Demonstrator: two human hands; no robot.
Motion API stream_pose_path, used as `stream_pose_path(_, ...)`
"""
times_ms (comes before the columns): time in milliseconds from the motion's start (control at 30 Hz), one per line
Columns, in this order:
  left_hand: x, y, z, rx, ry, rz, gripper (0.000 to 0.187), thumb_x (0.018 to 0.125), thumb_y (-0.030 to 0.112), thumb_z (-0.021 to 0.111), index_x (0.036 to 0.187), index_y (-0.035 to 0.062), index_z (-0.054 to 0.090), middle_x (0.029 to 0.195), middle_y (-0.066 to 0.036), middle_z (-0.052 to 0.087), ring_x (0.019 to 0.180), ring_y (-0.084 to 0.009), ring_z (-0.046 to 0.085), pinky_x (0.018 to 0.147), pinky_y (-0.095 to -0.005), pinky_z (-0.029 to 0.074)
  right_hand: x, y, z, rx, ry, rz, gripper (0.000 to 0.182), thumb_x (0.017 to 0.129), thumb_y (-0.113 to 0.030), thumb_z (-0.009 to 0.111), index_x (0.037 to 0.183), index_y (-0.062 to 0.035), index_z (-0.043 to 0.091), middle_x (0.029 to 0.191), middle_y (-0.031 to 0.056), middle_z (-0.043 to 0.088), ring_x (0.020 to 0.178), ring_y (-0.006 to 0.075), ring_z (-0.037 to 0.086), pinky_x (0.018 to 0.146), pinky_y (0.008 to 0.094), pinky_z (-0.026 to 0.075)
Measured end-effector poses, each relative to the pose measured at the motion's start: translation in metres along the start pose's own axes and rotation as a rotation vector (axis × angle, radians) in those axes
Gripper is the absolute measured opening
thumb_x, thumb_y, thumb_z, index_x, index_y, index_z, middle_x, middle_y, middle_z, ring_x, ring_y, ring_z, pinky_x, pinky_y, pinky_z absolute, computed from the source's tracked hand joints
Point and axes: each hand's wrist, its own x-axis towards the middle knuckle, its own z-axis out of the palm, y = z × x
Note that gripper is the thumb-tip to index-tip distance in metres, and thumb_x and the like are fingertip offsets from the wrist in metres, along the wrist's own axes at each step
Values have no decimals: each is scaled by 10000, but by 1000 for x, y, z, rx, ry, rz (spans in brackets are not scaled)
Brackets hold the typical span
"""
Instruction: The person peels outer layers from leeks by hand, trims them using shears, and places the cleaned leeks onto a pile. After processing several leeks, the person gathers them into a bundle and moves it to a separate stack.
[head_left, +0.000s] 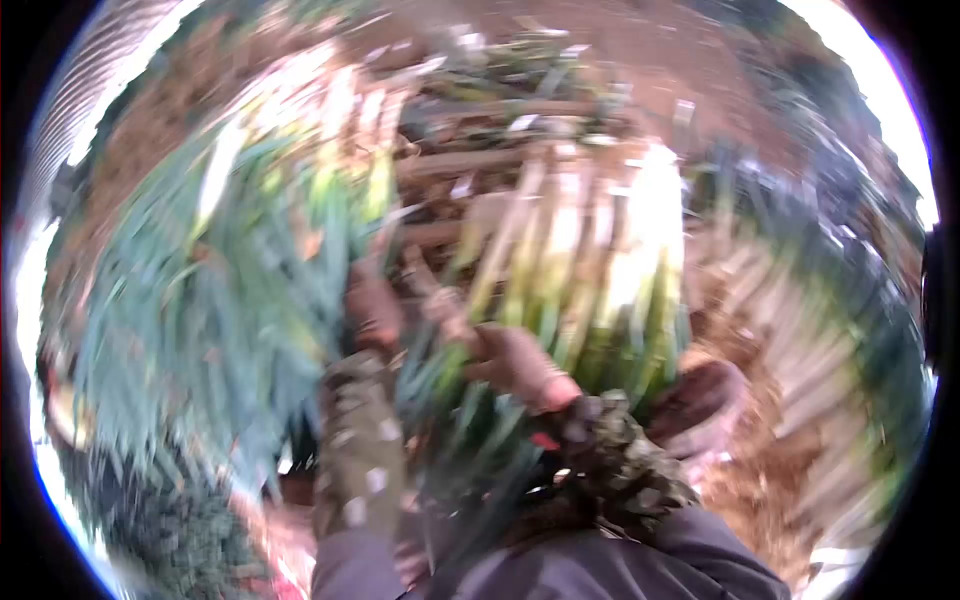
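My right hand (pixel 515 362), in a brownish glove, is closed around what looks like a long green onion (pixel 438 298), its pale end pointing up and left. Motion blur softens the grip. Beside it on the left, my gloved left hand (pixel 373 308) is at the edge of a large heap of green onions (pixel 220 290) with leaves fanned downward; its fingers are smeared and partly hidden. Right of centre, a row of green onions (pixel 570 240) lies side by side, white ends away from me, directly beyond my right hand.
More green onions (pixel 810 370) lie in a long row along the right on brown soil (pixel 760 480). My shoe (pixel 700 405) is beside the central row. Loose stalks and leaf scraps (pixel 530 70) litter the ground at the back. A ribbed, pale surface (pixel 110 60) shows at upper left.
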Motion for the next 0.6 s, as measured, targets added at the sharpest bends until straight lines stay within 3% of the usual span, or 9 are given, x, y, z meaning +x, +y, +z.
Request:
stream_pose_path(67,2,-10,16,-96,-50,102,725,832,310,757,1355,-37,394,1202,-200,573,1065,-329,613,894,-415,514,-6,-6,-7,15,-73,90,397,841,-157,754,1203,-42,642,950,78,711,785,182,658,648,348,528)
stream_pose_path(133,12,-5,24,-181,-48,187,698,853,280,734,1374,-41,398,1210,-199,587,1070,-320,618,909,-408,509,2,22,-1,-173,140,-212,348,822,-224,732,1119,-60,657,975,151,715,799,306,696,703,474,539)
stream_pose_path(167,11,-4,20,-225,-56,196,685,863,265,723,1384,-42,400,1215,-199,594,1073,-316,620,917,-405,507,0,17,-6,-221,195,-185,344,729,-239,767,992,-52,646,914,206,688,793,383,681,693,479,516)
stream_pose_path(233,10,-10,18,-321,-56,197,660,884,234,700,1403,-46,404,1223,-198,608,1078,-307,625,933,-398,502,-7,9,-8,-257,256,-134,334,680,-250,763,900,-43,619,822,223,658,786,425,651,688,489,499)
stream_pose_path(300,-10,-2,17,-546,-107,188,636,905,204,678,1422,-50,407,1232,-197,622,1084,-298,630,948,-391,497,-22,-1,-9,-268,211,-179,297,689,-235,748,879,-44,623,793,215,656,791,431,646,690,494,500)
stream_pose_path(367,-47,1,20,-988,-247,84,636,915,199,662,1441,-45,402,1240,-189,627,1092,-285,633,957,-388,495,-37,0,-9,-275,206,-216,272,704,-233,736,864,-42,627,777,214,653,789,439,642,689,498,500)
stream_pose_path(433,-92,9,5,-1079,-259,135,616,922,215,656,1451,6,421,1207,-191,640,1048,-317,640,929,-409,499,-46,2,-5,-251,236,-245,261,723,-242,728,855,-39,631,775,220,651,780,447,638,685,501,498)
stream_pose_path(533,-131,7,-23,-734,-227,408,538,961,231,615,1457,88,464,1150,-191,652,960,-367,632,874,-438,508,-51,2,-4,-243,303,-214,273,778,-277,708,859,-29,629,767,230,642,779,453,632,670,503,493)
stream_pose_path(600,-130,-23,-7,-768,-461,445,495,1011,239,539,1468,76,445,1185,-147,616,986,-310,590,876,-408,504,-52,8,-4,-224,317,-208,271,791,-283,707,861,-33,629,756,227,637,765,446,632,662,498,493)
